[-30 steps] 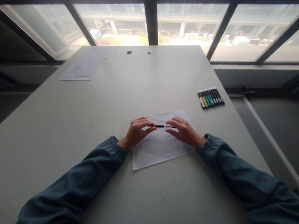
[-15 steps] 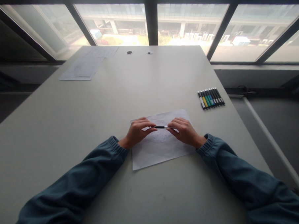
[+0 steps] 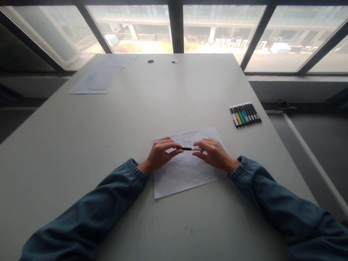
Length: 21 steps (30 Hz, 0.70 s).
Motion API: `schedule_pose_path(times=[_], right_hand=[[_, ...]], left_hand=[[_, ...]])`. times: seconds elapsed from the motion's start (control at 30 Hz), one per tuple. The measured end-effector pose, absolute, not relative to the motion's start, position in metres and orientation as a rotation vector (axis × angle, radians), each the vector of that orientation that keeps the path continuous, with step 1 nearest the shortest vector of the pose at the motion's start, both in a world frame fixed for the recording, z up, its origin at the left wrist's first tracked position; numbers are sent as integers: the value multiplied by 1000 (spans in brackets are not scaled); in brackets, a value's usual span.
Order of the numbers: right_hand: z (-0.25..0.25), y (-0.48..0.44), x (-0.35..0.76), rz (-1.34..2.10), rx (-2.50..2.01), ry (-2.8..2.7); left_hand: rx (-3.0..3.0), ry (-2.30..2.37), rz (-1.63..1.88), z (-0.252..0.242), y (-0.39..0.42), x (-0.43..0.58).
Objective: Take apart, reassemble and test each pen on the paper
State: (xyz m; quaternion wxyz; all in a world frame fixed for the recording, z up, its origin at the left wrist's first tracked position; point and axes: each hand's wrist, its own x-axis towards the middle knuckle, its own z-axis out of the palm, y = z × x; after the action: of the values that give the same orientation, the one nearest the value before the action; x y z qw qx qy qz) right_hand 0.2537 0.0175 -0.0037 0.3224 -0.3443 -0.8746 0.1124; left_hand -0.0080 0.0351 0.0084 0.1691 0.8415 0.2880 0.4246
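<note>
A black-and-white pen [image 3: 187, 148] is held level above a sheet of paper [image 3: 177, 184] with faint marks on it. My left hand [image 3: 161, 153] pinches the pen's black end between thumb and fingers. Around the white end, my right hand [image 3: 215, 153] has its thumb and forefinger parted, with a gap above and below the barrel. Whether another right finger touches the pen's tip is hard to make out. Both hands are over the paper, which partly hides beneath them.
A row of several pens [image 3: 245, 115] with black, white, yellow, green and blue parts lies near the right edge of the white table [image 3: 75, 141]. More printed sheets [image 3: 95, 79] lie at the far left. Two round holes [image 3: 150, 61] are at the back, before the windows.
My right thumb and forefinger have spread apart from the pen's white end, which now shows more of its length. The left hand keeps its pinch in nearly the same place.
</note>
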Motion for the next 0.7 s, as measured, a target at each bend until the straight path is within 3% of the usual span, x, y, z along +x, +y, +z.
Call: schedule_pose_path(times=[0.7], right_hand=[[0,15,250,375,-887,-2275]], left_hand=[[2329,781,1185,10,34,-8]])
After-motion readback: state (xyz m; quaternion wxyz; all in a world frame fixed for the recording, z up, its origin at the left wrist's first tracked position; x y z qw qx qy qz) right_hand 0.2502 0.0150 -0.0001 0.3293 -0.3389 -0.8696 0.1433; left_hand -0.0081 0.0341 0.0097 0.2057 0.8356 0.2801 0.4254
